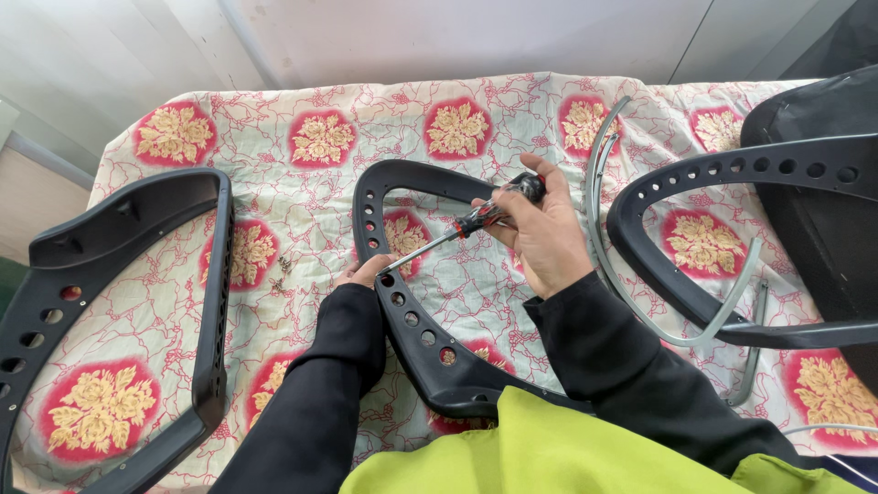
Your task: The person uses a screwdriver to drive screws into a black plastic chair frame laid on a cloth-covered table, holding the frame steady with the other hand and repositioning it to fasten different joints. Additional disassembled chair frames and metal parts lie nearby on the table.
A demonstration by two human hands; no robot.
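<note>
- Screwdriver (466, 222), black and red in the handle, is gripped by the right hand (540, 233) with fingers wrapped closed; its tip is set at a hole in the black curved frame (407, 316) at mid-table.
- Left hand (364, 272) is pressed on the frame's outer edge, fingers curled and mostly hidden.
- Small screws (282, 274) are seen just left on the floral cloth (302, 192).
- Similar frames (210, 302) are laid well apart on either side.

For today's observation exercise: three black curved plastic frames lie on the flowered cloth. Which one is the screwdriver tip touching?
The middle frame, between the person's arms. The left hand steadies it; the right hand holds the screwdriver. The left frame and right frame lie untouched.
</note>
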